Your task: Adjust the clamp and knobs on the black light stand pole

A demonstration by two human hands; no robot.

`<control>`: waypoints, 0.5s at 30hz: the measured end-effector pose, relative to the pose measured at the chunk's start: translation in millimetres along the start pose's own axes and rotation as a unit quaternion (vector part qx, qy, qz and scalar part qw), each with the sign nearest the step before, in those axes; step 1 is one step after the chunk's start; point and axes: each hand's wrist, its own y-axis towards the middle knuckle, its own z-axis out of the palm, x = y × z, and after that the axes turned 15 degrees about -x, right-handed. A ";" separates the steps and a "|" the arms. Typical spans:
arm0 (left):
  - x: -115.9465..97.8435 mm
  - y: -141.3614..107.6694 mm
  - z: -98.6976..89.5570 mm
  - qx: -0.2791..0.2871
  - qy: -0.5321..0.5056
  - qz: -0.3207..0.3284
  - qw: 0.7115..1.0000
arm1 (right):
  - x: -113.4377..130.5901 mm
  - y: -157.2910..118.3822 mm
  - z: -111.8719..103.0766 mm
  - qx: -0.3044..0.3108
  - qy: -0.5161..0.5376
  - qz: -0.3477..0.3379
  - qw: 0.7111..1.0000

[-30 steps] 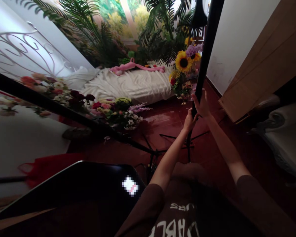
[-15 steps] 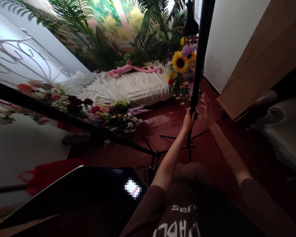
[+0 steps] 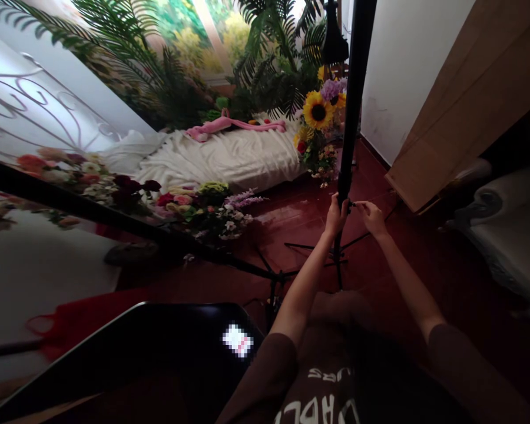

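A black stand pole (image 3: pixel 351 112) rises nearly upright in front of me, its thin legs spread on the red floor. My left hand (image 3: pixel 335 217) is wrapped round the pole low down, just under a collar. At the pole's right side my right hand (image 3: pixel 373 217) is closed, its fingertips pinching a small dark knob (image 3: pixel 351 206) that sticks out from the pole. The knob is small and partly hidden by the fingertips.
A second black pole (image 3: pixel 150 227) slants across the left. Behind are a white-draped platform (image 3: pixel 247 156) with a pink plush toy (image 3: pixel 212 126), flowers (image 3: pixel 203 206) and sunflowers (image 3: pixel 318 111). A brown board (image 3: pixel 459 118) and an ornate sofa (image 3: pixel 516 218) stand right. A dark panel (image 3: pixel 159 353) lies near left.
My right hand, spread open beside the pole before, has come down and closed its fingertips at the knob. My left hand keeps its hold. The view has shifted slightly.
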 end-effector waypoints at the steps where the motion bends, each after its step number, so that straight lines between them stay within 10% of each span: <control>1: 0.5 0.1 0.0 0.000 -0.003 0.002 1.000 | -0.6 2.7 1.8 -0.002 -0.013 0.011 1.000; 7: 2.2 1.1 -0.8 -0.002 0.008 0.021 1.000 | 5.2 20.6 11.6 0.093 0.033 0.265 0.959; 15: -4.9 3.3 -3.6 0.014 0.012 0.002 1.000 | 6.0 31.6 9.7 0.236 0.400 0.565 0.682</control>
